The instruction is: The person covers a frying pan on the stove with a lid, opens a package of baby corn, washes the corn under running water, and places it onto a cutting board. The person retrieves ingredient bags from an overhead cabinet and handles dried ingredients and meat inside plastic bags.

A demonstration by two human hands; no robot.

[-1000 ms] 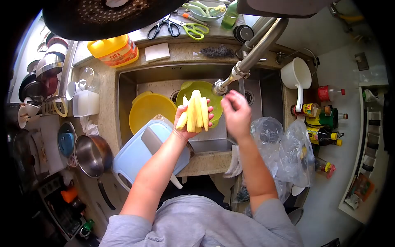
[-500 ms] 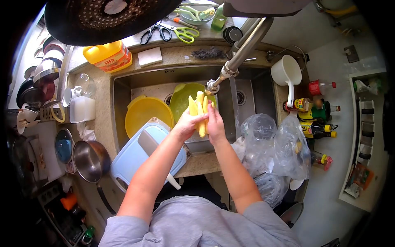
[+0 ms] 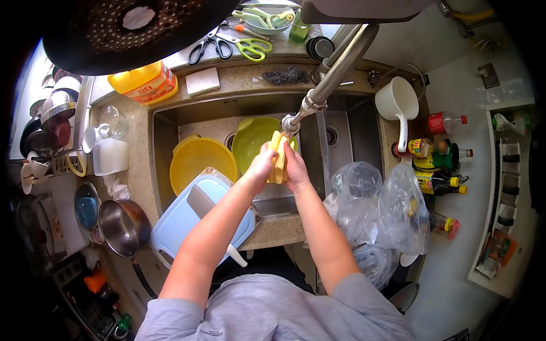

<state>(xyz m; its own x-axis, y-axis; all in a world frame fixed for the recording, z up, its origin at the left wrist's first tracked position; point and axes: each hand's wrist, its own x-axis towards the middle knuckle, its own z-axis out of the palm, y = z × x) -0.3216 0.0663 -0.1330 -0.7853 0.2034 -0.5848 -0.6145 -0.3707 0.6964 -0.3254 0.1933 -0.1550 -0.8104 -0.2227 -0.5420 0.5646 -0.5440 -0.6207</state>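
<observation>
Several pale yellow ears of baby corn (image 3: pixel 279 165) are bunched between my two hands, just below the mouth of the faucet (image 3: pixel 291 124). My left hand (image 3: pixel 262 167) presses on the bunch from the left. From the other side, my right hand (image 3: pixel 296 170) closes against it. Behind the hands a green basin (image 3: pixel 243 141) sits in the steel sink (image 3: pixel 227 107). Left of it is a yellow basin (image 3: pixel 185 165). Parts of the corn are hidden by my fingers, and water flow is hard to make out.
A blue cutting board (image 3: pixel 176 230) with a kitchen knife (image 3: pixel 206 202) on it overlaps the sink's near-left edge. Clear plastic bags (image 3: pixel 398 210) lie at right, below a white dipper (image 3: pixel 393 99). A saucepan (image 3: pixel 122 230) stands left. A dark pan (image 3: pixel 96 40) hangs at upper left.
Both hands have closed in on the baby corn, which was fanned out and now sits in a tighter, more upright bunch. The view has shifted slightly.
</observation>
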